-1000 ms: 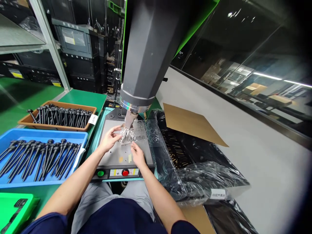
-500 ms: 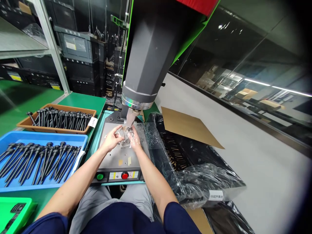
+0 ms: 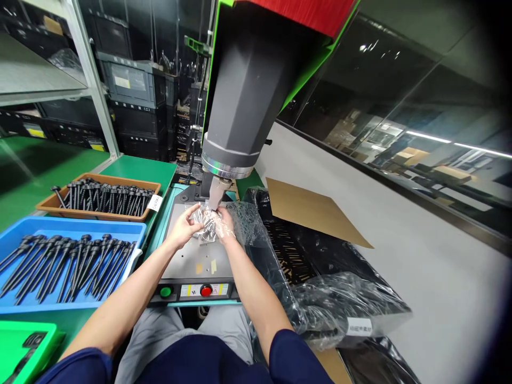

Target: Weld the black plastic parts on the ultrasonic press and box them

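A crumpled clear plastic bag [image 3: 208, 226] lies between my hands on the metal plate [image 3: 180, 266] of a press-like machine, directly under its tapered metal tip [image 3: 217, 193]. On the bag's left edge is my left hand [image 3: 184, 228], thumb and fingers apart. My right hand [image 3: 224, 223] has its fingers closed on the bag's right side, with film draped over the wrist. Whatever lies inside or beneath the film cannot be made out.
Black bolt-like parts fill a blue tray [image 3: 136, 226] and a brown tray [image 3: 120, 216] at left. A green button [image 3: 165, 292] and a red button [image 3: 206, 290] sit at the machine's front. Cardboard [image 3: 316, 213] and plastic wrapping [image 3: 340, 298] cover the right side.
The plastic is more bunched up between the hands, and my right hand has curled further over it. My left hand stays nearly in place. The view has shifted slightly.
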Tool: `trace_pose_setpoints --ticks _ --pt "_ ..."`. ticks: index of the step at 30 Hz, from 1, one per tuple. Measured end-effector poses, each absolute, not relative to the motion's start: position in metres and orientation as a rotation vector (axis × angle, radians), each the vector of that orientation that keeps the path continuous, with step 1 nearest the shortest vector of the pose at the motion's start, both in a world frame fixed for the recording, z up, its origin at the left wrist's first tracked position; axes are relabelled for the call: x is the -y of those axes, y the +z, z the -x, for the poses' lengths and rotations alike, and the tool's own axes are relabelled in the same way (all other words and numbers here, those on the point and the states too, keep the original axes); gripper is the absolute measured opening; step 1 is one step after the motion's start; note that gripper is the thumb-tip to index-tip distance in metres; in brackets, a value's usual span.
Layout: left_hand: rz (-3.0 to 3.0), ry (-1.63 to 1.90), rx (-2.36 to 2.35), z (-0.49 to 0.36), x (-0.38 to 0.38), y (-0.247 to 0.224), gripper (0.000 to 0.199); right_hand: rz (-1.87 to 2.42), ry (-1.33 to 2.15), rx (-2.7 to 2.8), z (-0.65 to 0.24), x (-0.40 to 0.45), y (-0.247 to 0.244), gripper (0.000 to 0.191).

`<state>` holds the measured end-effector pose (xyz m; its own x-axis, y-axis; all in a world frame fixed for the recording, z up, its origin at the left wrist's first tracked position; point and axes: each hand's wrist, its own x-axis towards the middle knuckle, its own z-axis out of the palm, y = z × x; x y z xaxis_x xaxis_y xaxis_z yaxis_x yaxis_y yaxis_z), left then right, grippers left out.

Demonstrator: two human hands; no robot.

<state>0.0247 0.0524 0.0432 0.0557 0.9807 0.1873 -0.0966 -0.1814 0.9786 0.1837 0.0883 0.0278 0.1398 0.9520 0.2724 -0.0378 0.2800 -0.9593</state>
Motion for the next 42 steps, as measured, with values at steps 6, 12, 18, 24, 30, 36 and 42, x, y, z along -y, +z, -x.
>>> trace_pose_setpoints --ticks 6,12,18,24,30,36,42 --pt "-1.301 1.309 -1.019 -0.025 -0.05 0.039 0.083 0.971 1.123 0.816 -0.187 -0.048 0.009 0.039" --pt "-1.323 1.232 -1.063 -0.02 -0.035 0.036 0.079 0.919 1.664 0.57 -0.194 0.026 0.0 0.04" --pt "-1.397 1.265 -1.311 -0.001 0.001 0.029 0.072 0.917 1.42 1.035 -0.19 0.068 0.021 0.036" --pt "-1.498 1.251 -1.427 0.003 0.047 0.024 0.048 0.809 1.095 1.278 -0.184 0.069 0.031 0.029" --pt "-1.659 1.034 -1.125 -0.019 0.076 0.035 0.038 0.738 1.247 1.171 -0.173 0.071 0.034 0.032" --pt "-1.589 1.006 -1.201 -0.022 0.093 0.04 0.028 0.773 1.383 1.019 -0.167 0.069 0.042 0.036" --pt "-1.596 1.123 -1.622 0.045 0.107 0.058 0.029 0.778 1.472 1.084 -0.182 0.071 0.039 0.045"
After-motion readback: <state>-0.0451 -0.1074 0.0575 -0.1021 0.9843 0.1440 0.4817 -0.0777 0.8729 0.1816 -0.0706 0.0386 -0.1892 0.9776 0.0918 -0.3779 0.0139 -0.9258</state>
